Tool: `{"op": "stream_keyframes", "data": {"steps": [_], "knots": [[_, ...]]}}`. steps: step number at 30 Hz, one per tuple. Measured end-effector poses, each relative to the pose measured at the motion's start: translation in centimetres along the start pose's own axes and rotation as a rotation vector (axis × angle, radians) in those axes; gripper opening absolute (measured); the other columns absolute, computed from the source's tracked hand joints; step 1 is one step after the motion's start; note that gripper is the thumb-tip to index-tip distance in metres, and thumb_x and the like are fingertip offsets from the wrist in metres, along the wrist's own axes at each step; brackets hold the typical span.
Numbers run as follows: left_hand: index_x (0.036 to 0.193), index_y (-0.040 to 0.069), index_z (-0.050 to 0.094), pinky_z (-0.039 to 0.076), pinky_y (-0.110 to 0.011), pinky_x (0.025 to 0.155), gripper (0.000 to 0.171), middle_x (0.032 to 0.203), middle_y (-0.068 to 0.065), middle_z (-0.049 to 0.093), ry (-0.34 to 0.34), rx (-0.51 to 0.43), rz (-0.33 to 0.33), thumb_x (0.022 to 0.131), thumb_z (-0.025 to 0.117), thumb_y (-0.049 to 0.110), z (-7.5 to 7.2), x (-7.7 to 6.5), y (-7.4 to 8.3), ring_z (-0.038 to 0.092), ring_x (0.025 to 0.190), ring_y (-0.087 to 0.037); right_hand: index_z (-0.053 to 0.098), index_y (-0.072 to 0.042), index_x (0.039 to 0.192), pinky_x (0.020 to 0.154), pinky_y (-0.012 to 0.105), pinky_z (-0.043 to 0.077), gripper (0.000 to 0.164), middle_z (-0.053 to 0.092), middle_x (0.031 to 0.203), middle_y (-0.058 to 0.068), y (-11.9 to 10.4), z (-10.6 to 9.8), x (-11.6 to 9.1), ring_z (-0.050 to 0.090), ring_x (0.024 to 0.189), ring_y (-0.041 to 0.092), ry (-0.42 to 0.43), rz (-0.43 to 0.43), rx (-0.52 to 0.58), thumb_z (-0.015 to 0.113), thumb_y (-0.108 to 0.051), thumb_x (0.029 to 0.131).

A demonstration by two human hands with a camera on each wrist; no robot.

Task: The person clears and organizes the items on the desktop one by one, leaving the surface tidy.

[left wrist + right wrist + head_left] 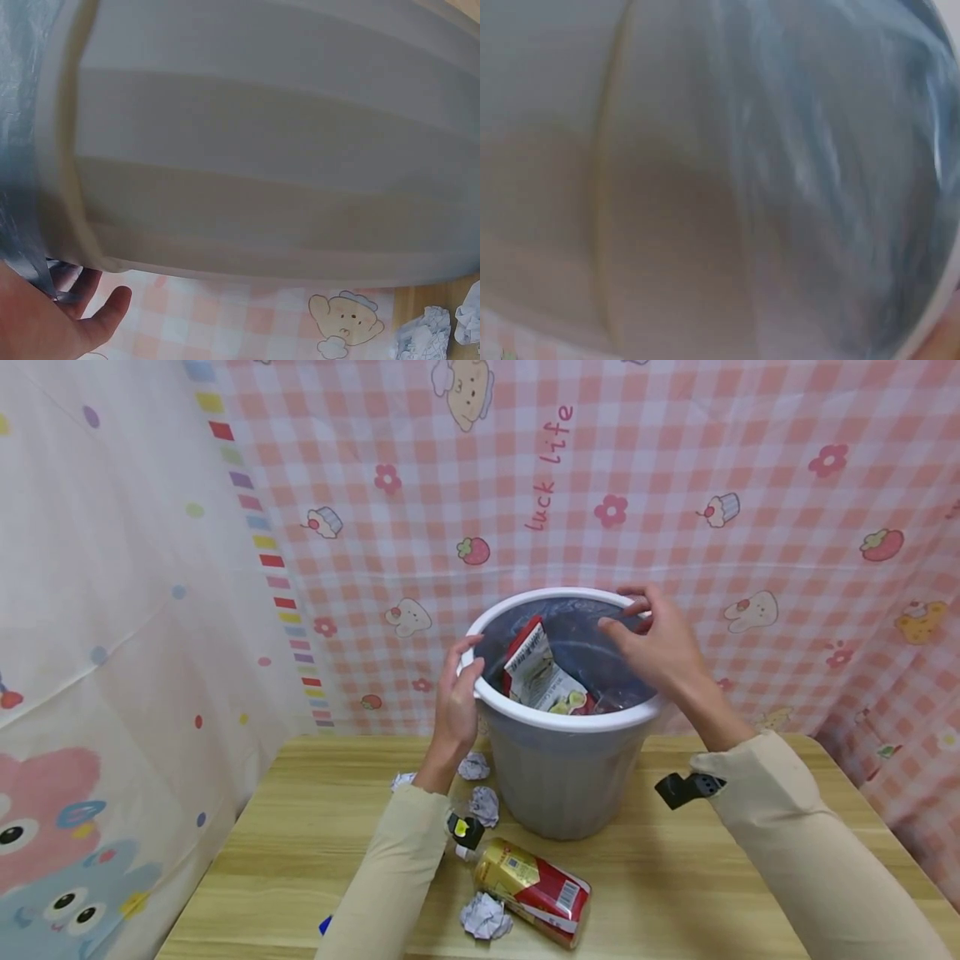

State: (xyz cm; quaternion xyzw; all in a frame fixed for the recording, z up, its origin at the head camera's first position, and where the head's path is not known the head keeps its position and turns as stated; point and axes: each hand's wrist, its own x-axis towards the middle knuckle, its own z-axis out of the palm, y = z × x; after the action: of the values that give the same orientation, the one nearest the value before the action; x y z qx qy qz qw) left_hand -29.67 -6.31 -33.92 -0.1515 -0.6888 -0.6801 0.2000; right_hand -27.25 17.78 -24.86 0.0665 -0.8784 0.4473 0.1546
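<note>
A grey trash can (562, 777) with a white rim (570, 721) stands upright on the table in the head view. A dark plastic bag (592, 643) lines its inside, and a red-and-white snack packet (540, 672) lies in it. My left hand (456, 702) holds the left side of the rim, fingers and thumb at its edge. On the far right side, my right hand (660, 639) grips the rim, fingers over it and thumb toward the inside. In the left wrist view, bag plastic (19, 150) hangs beside the left fingers. The right wrist view shows mostly the can's wall and translucent bag (817, 187).
A bottle (534, 889) with a red and gold label lies on its side before the can. Several crumpled paper balls (486, 917) are scattered on the wooden table (285, 843). A small blue object (324, 925) shows by the left sleeve. Behind hangs a checked curtain (675, 460).
</note>
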Motion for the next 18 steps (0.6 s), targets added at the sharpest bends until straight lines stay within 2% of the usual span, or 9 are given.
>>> {"op": "stream_keyframes", "data": {"steps": [2, 7, 10, 18], "knots": [[0.137, 0.004, 0.052, 0.027, -0.042, 0.117, 0.041, 0.147, -0.008, 0.046, -0.002, -0.001, 0.001, 0.1, 0.04, 0.019, 0.0, 0.0, 0.0, 0.037, 0.139, -0.02, 0.044, -0.012, 0.145, 0.08, 0.044, 0.046, 0.057, 0.05, 0.129, 0.021, 0.5, -0.4, 0.0, 0.049, 0.107, 0.034, 0.016, -0.031, -0.017, 0.064, -0.032, 0.095], [0.137, 0.005, 0.051, 0.028, -0.043, 0.116, 0.041, 0.147, -0.008, 0.046, -0.006, 0.006, -0.001, 0.101, 0.04, 0.019, -0.1, 0.0, 0.0, 0.038, 0.138, -0.02, 0.044, -0.012, 0.145, 0.092, 0.056, 0.041, 0.056, 0.047, 0.134, 0.023, 1.8, -1.3, 0.1, 0.044, 0.118, 0.04, 0.033, -0.07, -0.027, 0.064, -0.03, 0.095], [0.136, 0.005, 0.051, 0.029, -0.043, 0.115, 0.041, 0.146, -0.008, 0.047, -0.004, 0.01, 0.0, 0.1, 0.039, 0.019, 0.0, 0.0, 0.0, 0.039, 0.138, -0.021, 0.046, -0.011, 0.144, 0.098, 0.059, 0.038, 0.056, 0.045, 0.135, 0.023, 2.4, -1.5, 0.2, 0.042, 0.123, 0.041, 0.027, -0.079, -0.034, 0.065, -0.028, 0.095], [0.136, 0.002, 0.052, 0.03, -0.041, 0.115, 0.041, 0.146, -0.011, 0.047, -0.001, -0.017, 0.009, 0.1, 0.04, 0.017, 0.1, 0.0, 0.0, 0.041, 0.137, -0.025, 0.045, -0.009, 0.146, 0.099, 0.061, 0.033, 0.061, 0.036, 0.14, 0.026, 3.5, -1.9, 0.3, 0.034, 0.124, 0.043, -0.028, -0.011, -0.121, 0.066, -0.032, 0.094]]}}
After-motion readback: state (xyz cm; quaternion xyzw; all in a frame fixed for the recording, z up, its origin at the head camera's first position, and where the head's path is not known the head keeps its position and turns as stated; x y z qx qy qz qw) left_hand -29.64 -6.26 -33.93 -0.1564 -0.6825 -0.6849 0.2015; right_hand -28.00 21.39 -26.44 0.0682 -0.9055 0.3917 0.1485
